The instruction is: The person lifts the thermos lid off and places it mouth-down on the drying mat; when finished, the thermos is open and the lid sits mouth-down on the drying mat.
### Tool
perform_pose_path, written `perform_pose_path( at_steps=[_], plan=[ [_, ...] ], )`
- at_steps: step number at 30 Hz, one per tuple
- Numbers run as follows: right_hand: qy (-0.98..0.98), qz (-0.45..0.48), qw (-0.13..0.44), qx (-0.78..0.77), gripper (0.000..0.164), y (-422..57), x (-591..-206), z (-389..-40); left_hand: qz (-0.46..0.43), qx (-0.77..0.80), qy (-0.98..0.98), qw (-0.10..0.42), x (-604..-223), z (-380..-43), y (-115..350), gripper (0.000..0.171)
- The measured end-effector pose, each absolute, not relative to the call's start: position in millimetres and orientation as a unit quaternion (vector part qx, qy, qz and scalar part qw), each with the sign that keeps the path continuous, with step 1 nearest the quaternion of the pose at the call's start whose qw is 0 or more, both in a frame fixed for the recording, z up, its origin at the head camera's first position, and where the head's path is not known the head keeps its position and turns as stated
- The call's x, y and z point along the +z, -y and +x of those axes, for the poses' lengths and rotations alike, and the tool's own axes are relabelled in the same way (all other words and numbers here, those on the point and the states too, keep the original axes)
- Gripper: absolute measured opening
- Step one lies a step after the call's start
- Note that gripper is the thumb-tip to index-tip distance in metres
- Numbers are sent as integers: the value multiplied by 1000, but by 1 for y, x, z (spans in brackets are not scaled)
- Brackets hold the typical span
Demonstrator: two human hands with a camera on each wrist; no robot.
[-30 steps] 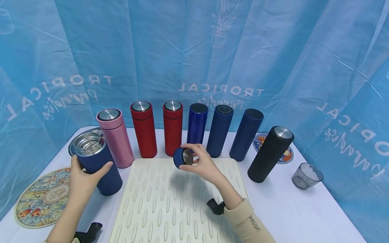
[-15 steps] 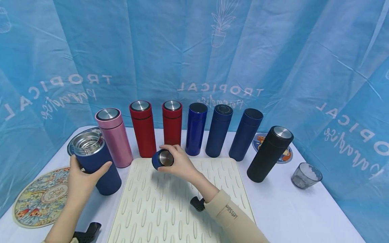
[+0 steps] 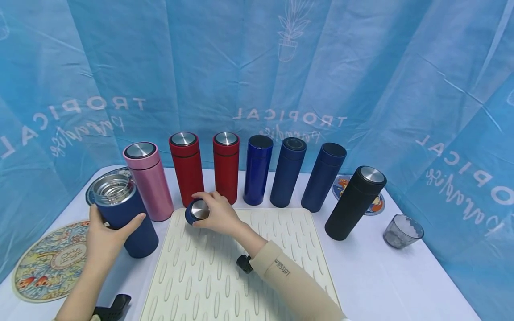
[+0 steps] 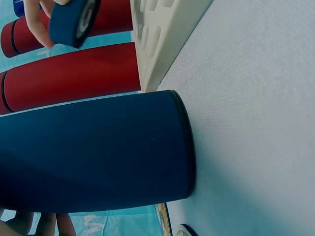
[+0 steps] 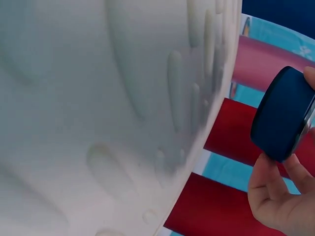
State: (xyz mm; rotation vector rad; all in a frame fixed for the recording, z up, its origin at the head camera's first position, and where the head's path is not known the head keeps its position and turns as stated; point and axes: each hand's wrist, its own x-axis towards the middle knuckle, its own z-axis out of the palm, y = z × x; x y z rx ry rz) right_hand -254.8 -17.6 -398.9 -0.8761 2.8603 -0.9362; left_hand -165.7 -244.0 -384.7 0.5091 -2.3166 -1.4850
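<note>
At the left, an uncapped navy thermos (image 3: 130, 218) stands on the table, its steel mouth (image 3: 114, 189) showing. My left hand (image 3: 106, 238) grips it from the near side, thumb and fingers spread round the body; fingers (image 4: 47, 223) show below the body in the left wrist view. Over the far left corner of the cream ribbed mat (image 3: 241, 258), my right hand (image 3: 218, 214) pinches a navy bottle lid (image 3: 196, 211) with a steel disc on it. In the right wrist view the lid (image 5: 280, 113) is between thumb and fingertips, apart from the mat.
Behind the mat stand a pink thermos (image 3: 150, 183), two red ones (image 3: 188, 171), several blue ones (image 3: 257, 174) and a black one (image 3: 353, 205). A clear glass (image 3: 403, 232) stands at the right. A patterned round mat (image 3: 52, 263) lies at the left. A blue curtain (image 3: 201, 67) hangs behind.
My right hand has moved left with the lid, from the middle of the mat's far edge towards the open thermos. The left hand keeps its grip on the thermos.
</note>
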Motion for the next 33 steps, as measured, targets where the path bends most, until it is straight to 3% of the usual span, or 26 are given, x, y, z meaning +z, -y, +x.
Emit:
perform_pose_path(
  at_steps=[16, 33],
  plan=[
    [-919, -344, 27, -192, 68, 45, -407, -254, 175, -517, 820, 174, -385, -167, 246, 95],
    [-928, -323, 61, -175, 68, 49, -413, -252, 172, -517, 821, 168, -387, -167, 248, 96]
  ],
)
